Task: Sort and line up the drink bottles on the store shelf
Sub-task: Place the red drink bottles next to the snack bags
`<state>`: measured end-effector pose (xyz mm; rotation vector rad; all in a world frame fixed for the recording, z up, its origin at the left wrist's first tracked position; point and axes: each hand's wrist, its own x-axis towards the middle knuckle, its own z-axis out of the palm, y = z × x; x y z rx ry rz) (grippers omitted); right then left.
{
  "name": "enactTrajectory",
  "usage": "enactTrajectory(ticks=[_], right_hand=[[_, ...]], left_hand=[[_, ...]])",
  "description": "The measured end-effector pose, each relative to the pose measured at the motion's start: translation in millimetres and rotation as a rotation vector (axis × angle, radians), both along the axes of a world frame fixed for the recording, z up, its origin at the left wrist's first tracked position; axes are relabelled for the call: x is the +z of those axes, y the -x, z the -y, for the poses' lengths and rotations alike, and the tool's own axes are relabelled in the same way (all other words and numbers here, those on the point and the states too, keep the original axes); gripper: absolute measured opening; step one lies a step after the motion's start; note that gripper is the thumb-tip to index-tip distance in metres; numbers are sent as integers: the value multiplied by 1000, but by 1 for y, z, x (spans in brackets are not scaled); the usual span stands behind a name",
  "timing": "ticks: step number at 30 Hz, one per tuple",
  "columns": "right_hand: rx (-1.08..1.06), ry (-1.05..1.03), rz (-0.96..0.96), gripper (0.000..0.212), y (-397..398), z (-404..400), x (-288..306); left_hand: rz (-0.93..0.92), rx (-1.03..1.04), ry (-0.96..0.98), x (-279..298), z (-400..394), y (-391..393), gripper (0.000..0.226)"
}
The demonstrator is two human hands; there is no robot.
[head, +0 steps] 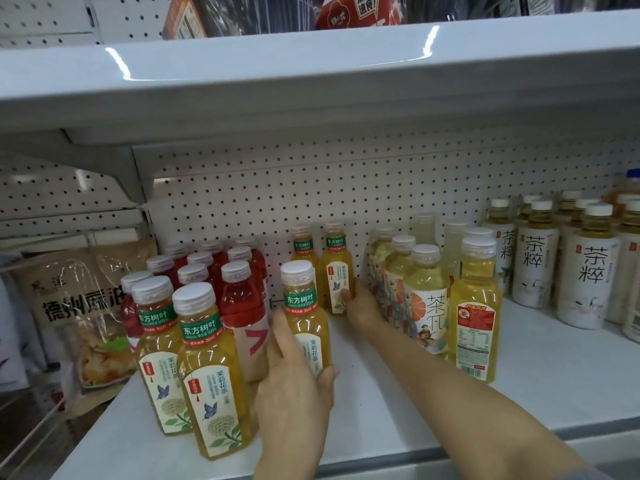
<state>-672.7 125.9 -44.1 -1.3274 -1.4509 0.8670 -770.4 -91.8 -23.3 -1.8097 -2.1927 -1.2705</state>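
Note:
On the white shelf stand several yellow jasmine-tea bottles with green neck bands. My left hand grips one of them at the shelf's middle, upright. My right hand reaches deeper and holds the lower part of another jasmine-tea bottle near the pegboard, with a third just left of it. Two more jasmine-tea bottles stand at the front left. Red drink bottles are clustered behind those.
Pale yellow tea bottles with flowery labels stand right of my right arm. White-labelled tea bottles fill the far right. The upper shelf overhangs closely. Bagged goods sit on the neighbouring shelf at left.

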Motion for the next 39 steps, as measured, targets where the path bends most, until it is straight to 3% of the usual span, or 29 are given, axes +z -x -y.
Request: enactTrajectory(ticks=[11,16,27,36,39], right_hand=[[-76,-434,182,55,0,-1,26],[-77,-512,267,74,-6,-5,56],[-7,-364,352,67,-3,-15,72],[-13,-417,478,62,-5,3,75],[-56,-518,563,57,-12,25,79]], left_hand=[[133,3,212,23,-102,2,104],[121,13,153,20,-122,5,90],[162,77,54,14,-160,-2,88],[83,56,101,10,-148,-4,100],[-43,36,-29,27,-107,-8,98]])
